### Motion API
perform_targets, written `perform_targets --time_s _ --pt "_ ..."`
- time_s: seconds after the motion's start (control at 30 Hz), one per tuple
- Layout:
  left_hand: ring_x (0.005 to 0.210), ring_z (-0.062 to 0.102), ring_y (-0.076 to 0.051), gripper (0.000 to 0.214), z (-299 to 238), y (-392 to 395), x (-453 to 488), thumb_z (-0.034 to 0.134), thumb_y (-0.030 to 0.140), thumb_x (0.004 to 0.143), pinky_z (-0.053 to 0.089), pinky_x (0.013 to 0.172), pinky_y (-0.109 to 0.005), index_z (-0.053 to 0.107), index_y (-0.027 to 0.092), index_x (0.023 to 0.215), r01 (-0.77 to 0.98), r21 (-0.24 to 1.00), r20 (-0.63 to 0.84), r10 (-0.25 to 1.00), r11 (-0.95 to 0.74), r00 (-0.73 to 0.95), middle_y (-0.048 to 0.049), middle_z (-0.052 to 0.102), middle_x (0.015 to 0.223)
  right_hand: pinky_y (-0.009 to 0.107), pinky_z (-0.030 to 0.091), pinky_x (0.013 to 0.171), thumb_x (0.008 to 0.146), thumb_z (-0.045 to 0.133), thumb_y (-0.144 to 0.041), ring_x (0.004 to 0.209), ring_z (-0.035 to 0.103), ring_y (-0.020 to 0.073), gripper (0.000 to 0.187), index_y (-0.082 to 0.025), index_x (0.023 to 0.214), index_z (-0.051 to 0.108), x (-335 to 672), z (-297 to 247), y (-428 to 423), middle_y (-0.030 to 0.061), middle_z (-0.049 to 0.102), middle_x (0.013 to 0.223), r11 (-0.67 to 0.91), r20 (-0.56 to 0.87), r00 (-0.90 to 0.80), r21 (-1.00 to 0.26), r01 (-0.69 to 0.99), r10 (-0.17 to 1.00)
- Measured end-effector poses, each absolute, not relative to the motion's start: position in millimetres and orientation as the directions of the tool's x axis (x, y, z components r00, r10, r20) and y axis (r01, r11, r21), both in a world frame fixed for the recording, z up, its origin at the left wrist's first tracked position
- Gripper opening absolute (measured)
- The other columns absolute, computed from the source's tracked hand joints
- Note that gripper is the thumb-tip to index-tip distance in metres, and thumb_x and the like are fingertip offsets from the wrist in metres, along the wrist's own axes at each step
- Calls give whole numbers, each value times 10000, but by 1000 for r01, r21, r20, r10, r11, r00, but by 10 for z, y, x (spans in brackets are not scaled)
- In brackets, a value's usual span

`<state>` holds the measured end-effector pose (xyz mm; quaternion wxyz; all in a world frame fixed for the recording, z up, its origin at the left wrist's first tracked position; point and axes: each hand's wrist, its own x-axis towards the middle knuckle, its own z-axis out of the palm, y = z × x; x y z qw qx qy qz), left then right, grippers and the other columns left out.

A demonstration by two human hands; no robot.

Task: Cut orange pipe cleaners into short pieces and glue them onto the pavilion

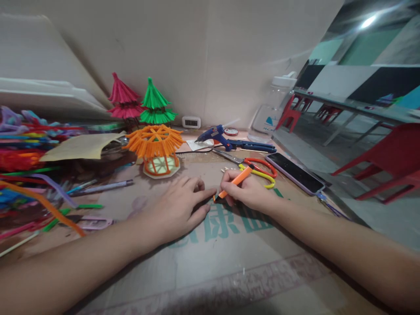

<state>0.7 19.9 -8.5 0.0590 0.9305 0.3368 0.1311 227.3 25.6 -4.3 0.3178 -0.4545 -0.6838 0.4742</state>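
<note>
My right hand [241,190] grips an orange marker [236,180], tilted with its dark tip down at the cardboard surface [210,267]. Beside that tip is a tiny orange piece [214,198], too small to make out well. My left hand [182,203] rests on the cardboard with index finger and thumb stretched out and apart. Its index fingertip comes close to the orange piece; whether they touch I cannot tell. Just beyond my left hand stands a small orange pavilion model [155,142] of fuzzy sticks on a pale base.
Red and yellow scissors [259,168], a phone [295,173], a blue glue gun [215,135], dark-handled pliers [251,145] and a clear bottle [267,116] lie or stand to the right. Pink [123,98] and green [154,103] roofs stand behind; colourful pipe cleaners [19,159] pile up left.
</note>
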Motion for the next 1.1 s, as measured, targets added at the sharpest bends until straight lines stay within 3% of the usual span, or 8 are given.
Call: perform_targets --time_s 1.1 --pt "1044 534 -287 389 -70 198 16 507 342 988 444 908 -452 633 291 1352 619 221 209 657 -753 725 -86 578 1101 200 351 448 895 553 -300 456 510 92 154 -212 775 515 2268 -34 268 -51 597 533 139 14 -349 -932 336 937"
